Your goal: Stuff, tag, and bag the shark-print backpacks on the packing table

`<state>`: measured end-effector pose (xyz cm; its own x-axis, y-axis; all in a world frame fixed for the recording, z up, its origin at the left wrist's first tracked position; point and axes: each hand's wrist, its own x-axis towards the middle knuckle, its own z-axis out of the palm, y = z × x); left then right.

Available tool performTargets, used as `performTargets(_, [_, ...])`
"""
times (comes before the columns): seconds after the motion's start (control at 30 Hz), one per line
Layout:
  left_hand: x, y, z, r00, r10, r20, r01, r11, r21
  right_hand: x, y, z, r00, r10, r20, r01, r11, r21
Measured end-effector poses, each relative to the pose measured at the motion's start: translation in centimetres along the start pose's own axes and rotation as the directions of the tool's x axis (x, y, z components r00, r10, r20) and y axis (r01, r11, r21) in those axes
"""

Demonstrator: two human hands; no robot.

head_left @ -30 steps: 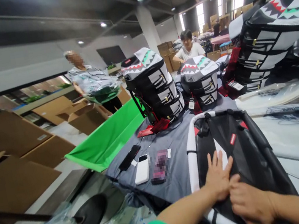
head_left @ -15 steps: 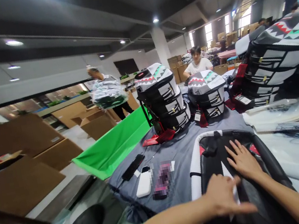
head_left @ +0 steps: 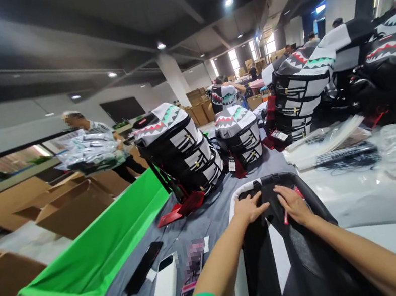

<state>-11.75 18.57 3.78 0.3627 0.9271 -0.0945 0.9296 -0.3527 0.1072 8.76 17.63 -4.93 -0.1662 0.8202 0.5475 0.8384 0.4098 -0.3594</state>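
The grey-covered table [head_left: 213, 216] has a green sheet [head_left: 100, 247] running along its left edge. Toward its far edge, a tall backpack stack [head_left: 184, 155], a shorter stack [head_left: 240, 135] and a right-hand stack [head_left: 298, 89] stand in the way of the space beyond. A black backpack [head_left: 257, 275] with white trim lies flat at the near edge, running out of view below. Clear plastic bags [head_left: 371, 196] crowd its right side. On its upper part rest the left hand [head_left: 249, 209], grip wide, thumb and fingers spread, and the right hand [head_left: 293, 205], fingers extended, clasping nothing. Near the near left corner lie a white phone [head_left: 164, 284] and, just beside it, a dark flat device [head_left: 144, 268].
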Motion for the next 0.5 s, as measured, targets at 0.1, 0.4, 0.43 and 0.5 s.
performTargets(0.1, [-1.6, 3.1, 1.4, 0.972, 0.149, -0.183, -0.148, 0.989, 0.017, 1.7, 3.3, -3.2, 0.991, 0.105, -0.081, -0.104, 0.994, 0.014])
performTargets(0.4, [-4.6, 5.6, 8.9, 0.928, 0.319, -0.192, -0.355, 0.912, -0.205, -0.7, 13.6, -6.9, 0.852, 0.516, 0.093, -0.493, 0.849, -0.189])
performTargets(0.43, [-4.6, 5.5, 8.7, 0.930, 0.317, -0.189, -0.354, 0.909, -0.219, -0.7, 14.1, -6.9, 0.838, 0.531, 0.126, -0.503, 0.841, -0.199])
performTargets(0.5, [-4.6, 5.4, 8.2, 0.934, 0.307, -0.183, -0.346, 0.904, -0.250, -0.4, 14.7, -6.9, 0.818, 0.545, 0.183, -0.510, 0.835, -0.207])
